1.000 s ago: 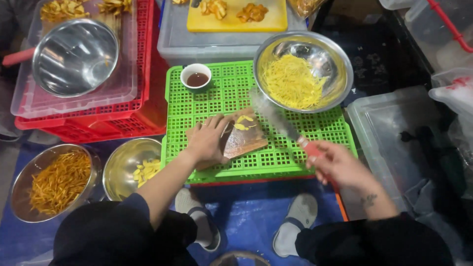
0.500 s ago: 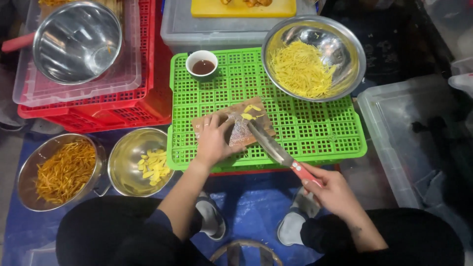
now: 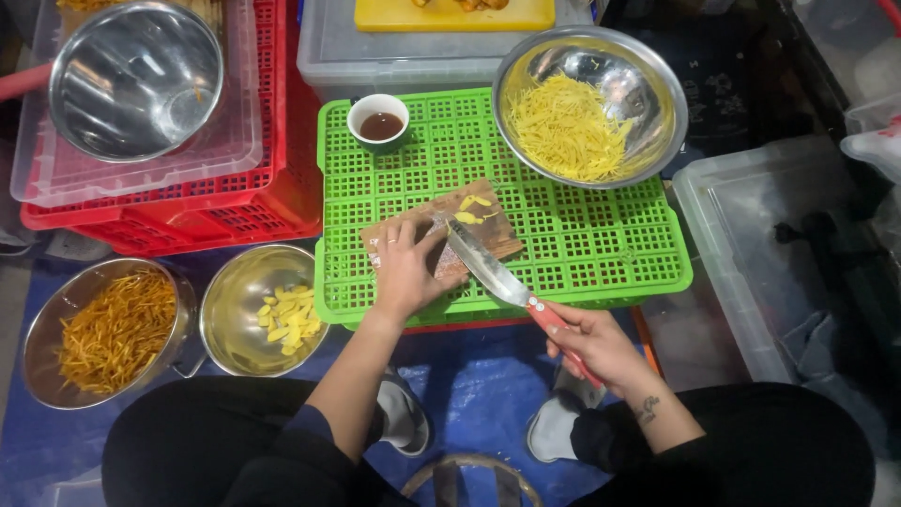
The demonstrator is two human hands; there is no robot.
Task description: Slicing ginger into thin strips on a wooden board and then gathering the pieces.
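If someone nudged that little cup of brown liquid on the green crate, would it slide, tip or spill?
The small cup would probably catch rather than slide, since the green crate is an open grid. It looks squat, so tipping seems unlikely, but the brown liquid sits fairly high and could slop over. It looks like ceramic, so likely breakable.

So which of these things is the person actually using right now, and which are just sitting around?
In use:
left hand on the wooden board
right hand holding the knife
yellow slices on the board

Sitting around:
bowl of yellow shreds
small cup
empty steel bowl
red crate
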